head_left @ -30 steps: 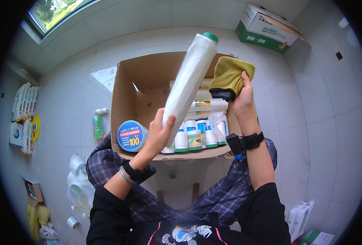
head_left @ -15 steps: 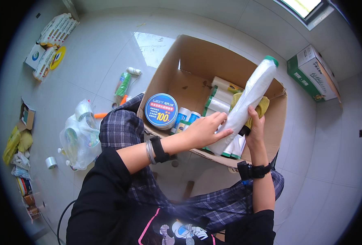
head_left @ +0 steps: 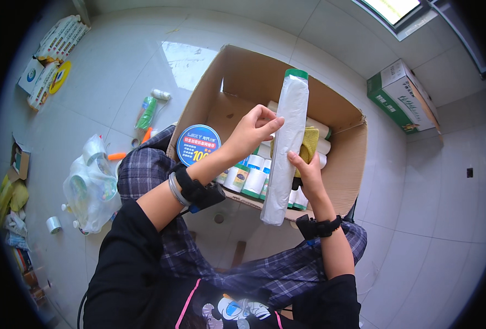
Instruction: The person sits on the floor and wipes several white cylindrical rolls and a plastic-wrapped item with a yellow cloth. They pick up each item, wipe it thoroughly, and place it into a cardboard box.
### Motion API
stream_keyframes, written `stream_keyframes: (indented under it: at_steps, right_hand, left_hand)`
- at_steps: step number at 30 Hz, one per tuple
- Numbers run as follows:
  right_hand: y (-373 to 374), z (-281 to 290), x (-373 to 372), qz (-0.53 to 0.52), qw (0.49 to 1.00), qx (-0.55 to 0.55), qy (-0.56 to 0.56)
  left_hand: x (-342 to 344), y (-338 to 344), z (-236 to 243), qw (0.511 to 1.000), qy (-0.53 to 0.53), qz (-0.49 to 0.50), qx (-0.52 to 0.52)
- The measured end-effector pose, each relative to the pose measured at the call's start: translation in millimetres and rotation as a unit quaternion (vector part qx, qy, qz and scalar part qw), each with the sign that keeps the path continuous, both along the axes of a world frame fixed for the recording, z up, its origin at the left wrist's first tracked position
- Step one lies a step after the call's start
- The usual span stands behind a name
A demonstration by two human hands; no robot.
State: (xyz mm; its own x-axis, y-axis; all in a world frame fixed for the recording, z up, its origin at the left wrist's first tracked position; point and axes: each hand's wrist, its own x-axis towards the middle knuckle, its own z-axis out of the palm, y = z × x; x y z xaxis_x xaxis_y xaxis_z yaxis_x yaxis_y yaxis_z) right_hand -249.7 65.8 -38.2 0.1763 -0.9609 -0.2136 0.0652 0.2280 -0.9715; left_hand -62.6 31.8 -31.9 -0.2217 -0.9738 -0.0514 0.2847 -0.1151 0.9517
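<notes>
A long roll of white masking film (head_left: 286,148) with a green band at its far end stands tilted over the open cardboard box (head_left: 341,192). My right hand (head_left: 310,176) is closed round the roll's right side, thumb on its front; its other fingers are hidden. My left hand (head_left: 256,129) has thumb and forefinger pinched together at the film's left edge, near the top. Behind the roll, a yellow-green cloth (head_left: 310,143) shows beside my right hand. Several smaller green-and-white rolls (head_left: 254,182) lie in the box under my hands.
A round blue-labelled tub (head_left: 198,145) sits in the box's left corner. Left of my knee lie a white plastic bag (head_left: 92,189), a tape roll (head_left: 54,225) and a green-wrapped roll (head_left: 146,112). A green-and-white carton (head_left: 404,98) stands by the right wall.
The film roll has swung from leaning right to nearly upright and moved left. My left hand has shifted from the roll's lower part up to its upper left edge. The view has turned slightly right.
</notes>
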Motion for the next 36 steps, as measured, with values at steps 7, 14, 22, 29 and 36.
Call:
stream_keyframes:
  at_steps: [7, 14, 22, 29, 36]
  right_hand:
    - [2.2, -1.3, 1.5, 0.017, 0.999, -0.005, 0.028]
    - [1.5, -13.2, -7.3, 0.031, 0.999, 0.026, 0.012]
    - [-8.0, -16.7, -15.8, -0.004, 0.993, 0.079, -0.092]
    - [-10.2, 6.1, -18.4, -0.063, 0.994, 0.032, -0.085]
    - [-3.4, -1.9, -14.9, -0.039, 0.998, -0.006, -0.049]
  left_hand:
    - [3.2, 2.6, -0.8, 0.997, -0.02, -0.006, 0.073]
    - [2.5, 0.7, -8.8, 0.987, 0.069, -0.017, 0.142]
    - [3.5, 1.0, -5.2, 0.975, 0.133, 0.0, 0.18]
    - [2.8, 2.5, -8.8, 0.969, 0.157, 0.014, 0.189]
    - [-0.6, 7.9, -14.5, 0.983, 0.06, -0.032, 0.171]
